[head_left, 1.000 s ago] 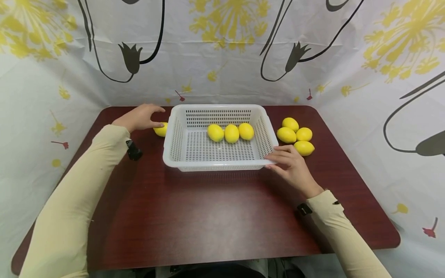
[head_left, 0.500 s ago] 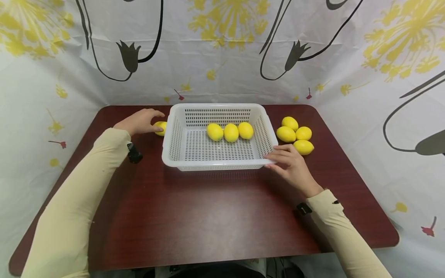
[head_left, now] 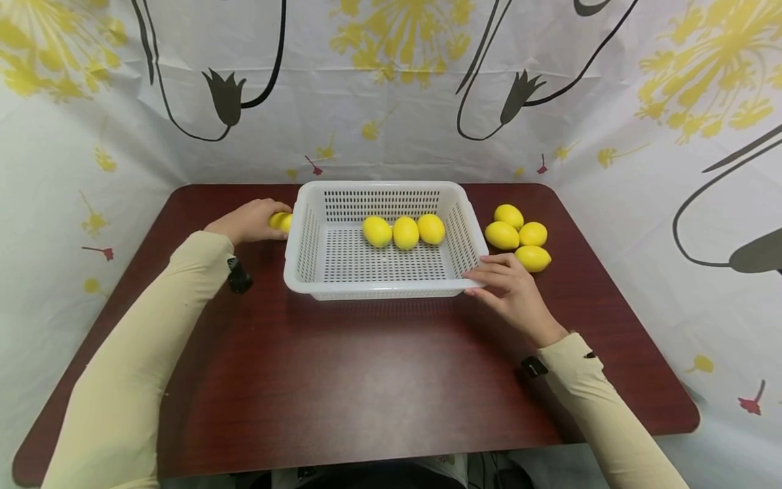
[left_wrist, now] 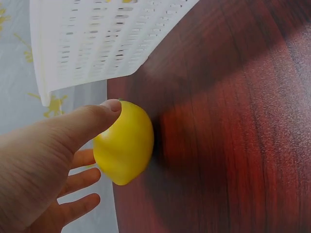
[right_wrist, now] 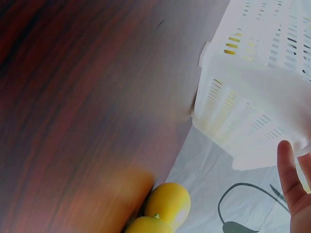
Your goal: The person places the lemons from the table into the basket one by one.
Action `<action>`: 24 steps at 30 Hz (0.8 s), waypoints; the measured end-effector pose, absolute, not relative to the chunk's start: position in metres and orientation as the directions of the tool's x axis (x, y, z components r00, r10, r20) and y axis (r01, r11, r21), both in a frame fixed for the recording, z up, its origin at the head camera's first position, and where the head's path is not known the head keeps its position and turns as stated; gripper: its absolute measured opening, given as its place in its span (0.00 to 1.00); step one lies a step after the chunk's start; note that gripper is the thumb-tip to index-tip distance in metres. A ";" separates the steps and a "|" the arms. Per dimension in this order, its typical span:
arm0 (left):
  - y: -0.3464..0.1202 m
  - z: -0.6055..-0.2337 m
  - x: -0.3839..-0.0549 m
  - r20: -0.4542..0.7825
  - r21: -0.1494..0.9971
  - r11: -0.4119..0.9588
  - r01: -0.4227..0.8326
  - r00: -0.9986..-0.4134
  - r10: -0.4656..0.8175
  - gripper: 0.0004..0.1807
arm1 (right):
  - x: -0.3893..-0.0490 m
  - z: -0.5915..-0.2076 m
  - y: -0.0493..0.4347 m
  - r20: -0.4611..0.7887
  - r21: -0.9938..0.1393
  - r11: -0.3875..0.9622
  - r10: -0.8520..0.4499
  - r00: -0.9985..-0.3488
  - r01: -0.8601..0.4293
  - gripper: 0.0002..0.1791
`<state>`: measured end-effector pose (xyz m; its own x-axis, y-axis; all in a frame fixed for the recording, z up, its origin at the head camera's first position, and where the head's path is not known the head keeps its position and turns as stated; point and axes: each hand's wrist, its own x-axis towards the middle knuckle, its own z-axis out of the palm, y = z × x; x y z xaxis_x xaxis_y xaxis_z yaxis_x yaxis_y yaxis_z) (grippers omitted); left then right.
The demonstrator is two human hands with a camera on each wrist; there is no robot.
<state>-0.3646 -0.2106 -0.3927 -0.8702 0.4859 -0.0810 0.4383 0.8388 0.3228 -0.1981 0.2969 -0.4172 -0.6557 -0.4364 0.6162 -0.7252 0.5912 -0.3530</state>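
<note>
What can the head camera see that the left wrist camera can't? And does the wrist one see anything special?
Only the head view shows the right hand at a corner of the white basket, the four lemons to the basket's right, and both sleeves.

Only the left wrist view shows the thumbnail and the pointed tip of the held lemon.

Both show the left hand, that lemon, part of the basket, the table and the patterned cloth.

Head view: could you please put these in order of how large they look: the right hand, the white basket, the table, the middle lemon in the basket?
Largest to smallest:
1. Table
2. White basket
3. Right hand
4. Middle lemon
</note>
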 end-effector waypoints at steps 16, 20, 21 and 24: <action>-0.205 -0.399 -0.363 -0.093 0.368 0.828 0.424 -0.869 0.486 0.40 | -0.197 -0.419 0.297 0.606 -0.356 0.609 -0.427 -0.671 -0.709 0.23; -0.204 -0.400 -0.361 -0.081 0.384 0.812 0.440 -0.860 0.504 0.40 | -0.198 -0.419 0.297 0.602 -0.356 0.612 -0.428 -0.674 -0.706 0.22; -0.204 -0.400 -0.361 -0.079 0.391 0.807 0.442 -0.858 0.508 0.40 | -0.198 -0.419 0.297 0.600 -0.356 0.613 -0.428 -0.675 -0.706 0.22; -0.205 -0.402 -0.361 -0.075 0.401 0.797 0.452 -0.851 0.520 0.39 | -0.198 -0.418 0.297 0.599 -0.358 0.612 -0.429 -0.677 -0.705 0.22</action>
